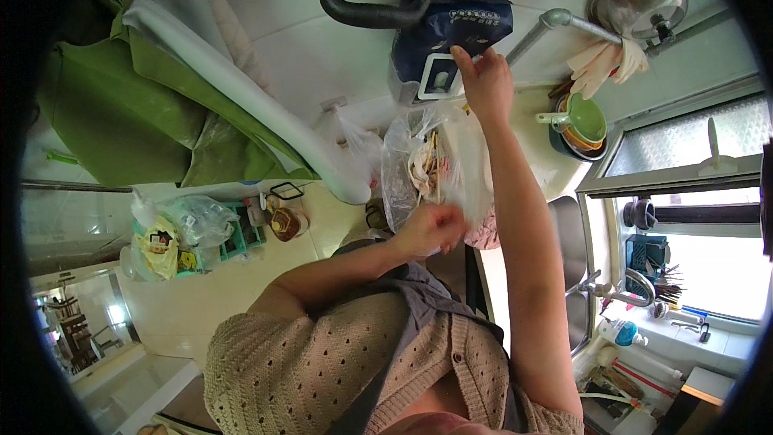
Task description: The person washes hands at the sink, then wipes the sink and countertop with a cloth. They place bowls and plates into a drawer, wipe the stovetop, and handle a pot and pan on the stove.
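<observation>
My right hand [490, 81] reaches up to a dark blue package [423, 42] with a white-framed picture on its front, and its thumb and fingers pinch the package near one edge. Closer to my body, my left hand [432, 229] is curled and blurred by motion; whether it holds anything cannot be made out. It is beside a clear plastic bag [395, 175] that stands open, with wooden sticks [433, 160] and crumpled whitish matter inside. Pink fabric [483, 232] shows between my forearms.
A black-handled metal pan [374, 9] juts in at the top. Green and white sheets [151, 109] hang at the left. On the right are nested colander bowls [586, 124], rubber gloves [598, 66] on a pipe, a sink [567, 235] and a faucet [628, 296]. Bagged items [199, 220] stand lower left.
</observation>
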`<state>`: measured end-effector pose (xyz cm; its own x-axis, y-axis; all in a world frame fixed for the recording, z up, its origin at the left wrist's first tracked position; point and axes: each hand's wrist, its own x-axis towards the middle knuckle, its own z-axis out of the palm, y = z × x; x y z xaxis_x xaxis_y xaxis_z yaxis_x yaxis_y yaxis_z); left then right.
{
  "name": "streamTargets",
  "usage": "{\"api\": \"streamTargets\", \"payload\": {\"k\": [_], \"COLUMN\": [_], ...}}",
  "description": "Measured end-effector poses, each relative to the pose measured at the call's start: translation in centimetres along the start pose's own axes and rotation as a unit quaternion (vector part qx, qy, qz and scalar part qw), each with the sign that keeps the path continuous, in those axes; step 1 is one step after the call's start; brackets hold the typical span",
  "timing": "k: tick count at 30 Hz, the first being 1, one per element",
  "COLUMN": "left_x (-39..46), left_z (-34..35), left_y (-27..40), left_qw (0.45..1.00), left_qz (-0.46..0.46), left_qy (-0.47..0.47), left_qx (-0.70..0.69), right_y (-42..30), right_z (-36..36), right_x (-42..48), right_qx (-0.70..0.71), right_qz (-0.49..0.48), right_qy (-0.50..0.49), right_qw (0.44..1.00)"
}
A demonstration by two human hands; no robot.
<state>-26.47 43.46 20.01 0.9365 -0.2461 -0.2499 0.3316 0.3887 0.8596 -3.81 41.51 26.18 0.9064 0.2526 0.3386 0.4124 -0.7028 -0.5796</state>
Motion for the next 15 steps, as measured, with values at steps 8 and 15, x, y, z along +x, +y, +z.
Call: {"api": "streamTargets", "payload": {"k": [8, 15], "left_x": [4.8, 8.6], "left_z": [-9.3, -9.4], "left_y": [0.5, 8.6], "left_qw": [0.887, 0.857], "left_qz": [0.301, 0.333], "left_qy": [0.085, 0.166], "left_qx": [0.339, 0.355], "right_y": [0.6, 1.7], "right_z": [-1.8, -3.6], "right_x": [-1.0, -2.7], "right_qx": [-0.131, 0.138], "right_qz": [-0.082, 0.067], "right_qy": [0.087, -0.042], "right_qw": [0.984, 0.987]}}
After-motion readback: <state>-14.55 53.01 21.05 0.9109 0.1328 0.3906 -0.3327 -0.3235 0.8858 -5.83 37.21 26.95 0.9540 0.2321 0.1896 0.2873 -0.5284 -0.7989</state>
